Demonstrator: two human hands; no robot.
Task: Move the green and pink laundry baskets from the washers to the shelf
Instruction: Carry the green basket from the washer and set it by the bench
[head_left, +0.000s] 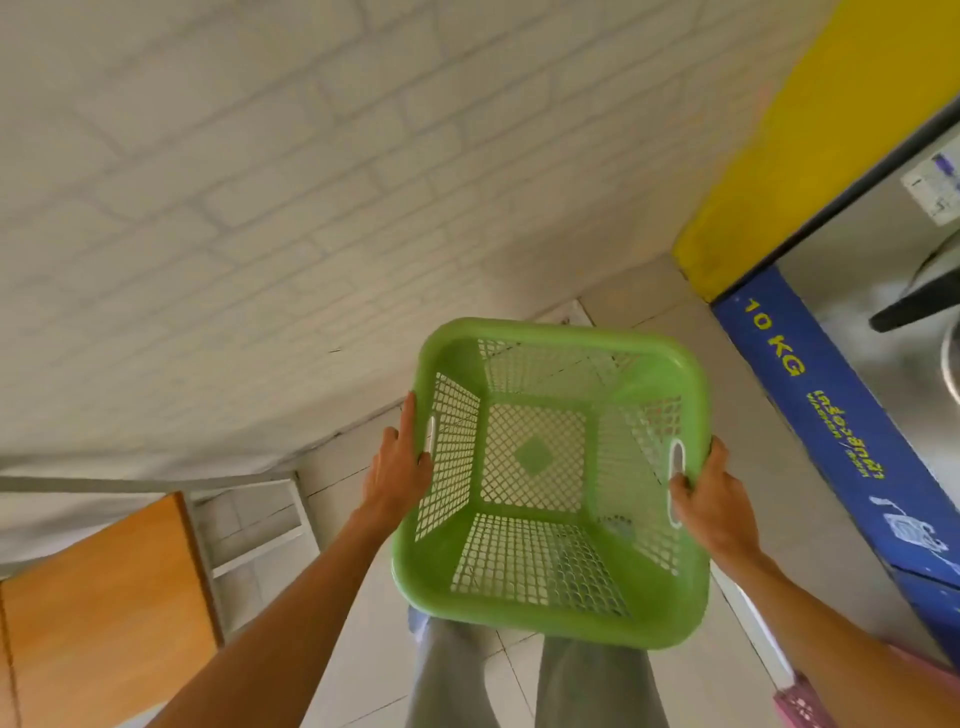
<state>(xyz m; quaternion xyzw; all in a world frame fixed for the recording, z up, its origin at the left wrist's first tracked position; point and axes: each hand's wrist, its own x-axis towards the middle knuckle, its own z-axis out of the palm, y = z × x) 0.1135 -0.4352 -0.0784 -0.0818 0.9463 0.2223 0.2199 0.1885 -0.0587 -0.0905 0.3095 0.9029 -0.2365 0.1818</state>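
wall: white painted brick (234, 197), filling the upper left of the view
yellow panel: a bright yellow surface (810, 130) at upper right, above the blue strip
blue strip: blue band (831, 415) printed "10 KG" in yellow, with smaller yellow script and a white drawing below
floor: pale square tiles (358, 649) with thin dark joints
wooden board: orange-brown top (98, 613) at lower left
white frame: metal rails (260, 525) just beside the board, against the wall

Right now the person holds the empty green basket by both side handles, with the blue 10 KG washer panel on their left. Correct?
Not quite: the head view shows the blue 10 KG washer panel on their right. Otherwise correct: the left hand and right hand hold the empty green basket by its side handles.
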